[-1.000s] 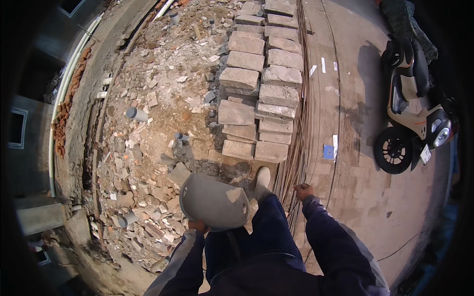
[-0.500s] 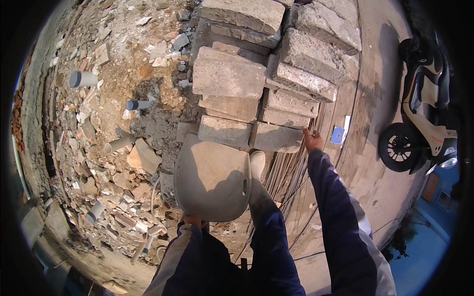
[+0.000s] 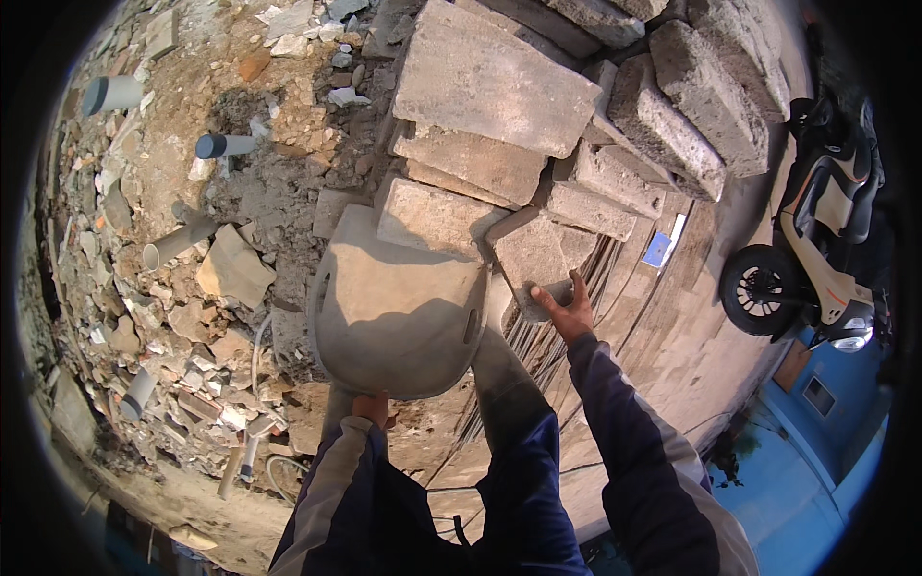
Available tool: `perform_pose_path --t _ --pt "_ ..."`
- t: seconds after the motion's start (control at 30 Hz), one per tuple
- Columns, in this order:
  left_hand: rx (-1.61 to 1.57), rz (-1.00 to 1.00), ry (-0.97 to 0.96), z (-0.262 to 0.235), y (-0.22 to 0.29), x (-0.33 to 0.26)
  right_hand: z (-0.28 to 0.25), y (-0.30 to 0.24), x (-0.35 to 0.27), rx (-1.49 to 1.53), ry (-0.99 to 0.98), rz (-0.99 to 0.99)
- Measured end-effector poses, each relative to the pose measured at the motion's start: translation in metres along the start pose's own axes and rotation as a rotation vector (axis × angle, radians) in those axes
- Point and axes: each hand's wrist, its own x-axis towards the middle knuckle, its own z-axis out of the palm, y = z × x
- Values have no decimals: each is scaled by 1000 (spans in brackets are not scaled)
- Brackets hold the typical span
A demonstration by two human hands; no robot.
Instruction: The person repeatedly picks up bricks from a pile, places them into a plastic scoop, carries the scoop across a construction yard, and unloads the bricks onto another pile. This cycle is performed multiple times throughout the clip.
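Observation:
A wide grey scoop-shaped pan with handle slots in its sides lies in front of me, its far edge against the stacked blocks. My left hand is closed on its near rim, the fingers partly hidden. At the lower front of the stack, a grey concrete block sits at a slant to its neighbours. My right hand grips this block's near end, thumb on the left and fingers at the right. Left of the slanted block is another concrete block, touching the pan.
More rough concrete blocks are stacked beyond. Long metal rods run beneath the right-hand blocks. Broken rubble covers the left ground, with a capped grey pipe sticking up. A scooter is at the right, near a blue-and-white item.
The block under my right hand has swung its right end toward me, out of line with the stack. My right hand has come nearer and leftward. My left hand stays on the pan's rim.

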Motion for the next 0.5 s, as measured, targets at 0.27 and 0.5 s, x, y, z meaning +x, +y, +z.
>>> perform_pose_path --t 0.27,0.5 --pt "-581 436 230 18 36 -130 57 -47 -13 -479 445 -188" --pt "-748 457 219 35 66 -109 60 -24 -39 -268 235 -269"
